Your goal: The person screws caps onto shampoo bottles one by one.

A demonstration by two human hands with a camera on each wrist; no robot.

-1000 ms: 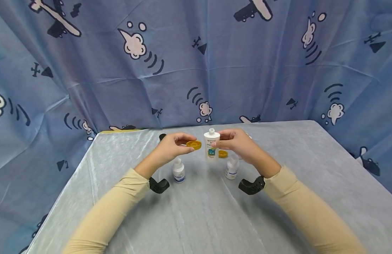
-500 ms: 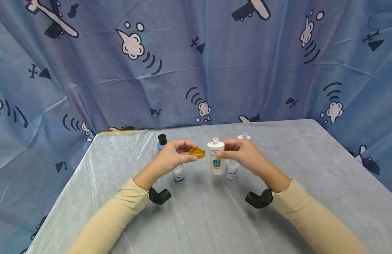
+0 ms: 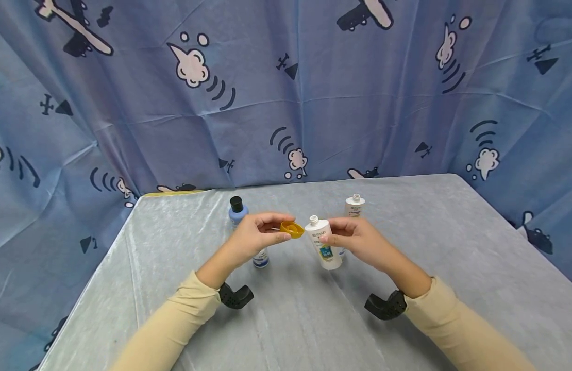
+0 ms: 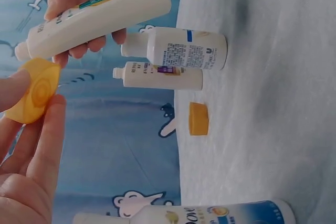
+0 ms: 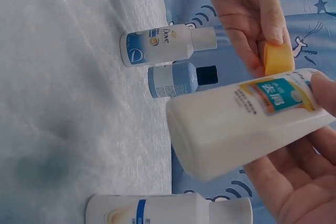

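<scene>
My left hand (image 3: 260, 234) pinches a yellow-orange bottle cap (image 3: 292, 230) between thumb and fingers, its hollow underside showing in the left wrist view. In my right hand (image 3: 362, 242) is a white shampoo-style bottle (image 3: 331, 263) with a teal-and-yellow label (image 5: 275, 93). The bottle has no cap on it and leans left, above the table. Its bare neck (image 4: 22, 51) is close to the cap's edge. Fingers wrap the back of the bottle while the thumb lies across its front.
On the grey cloth stand a blue bottle with a black cap (image 3: 237, 208), an uncapped white bottle (image 3: 354, 206), a white Dove bottle (image 5: 163, 45) and another capped white bottle (image 4: 189, 51). A second yellow-orange cap (image 4: 198, 119) lies there too. A patterned blue curtain (image 3: 286, 103) hangs behind.
The bottle has come down and toward me, and now tilts left where it was upright. The cap has moved slightly right and down, tipping toward the bottle's neck.
</scene>
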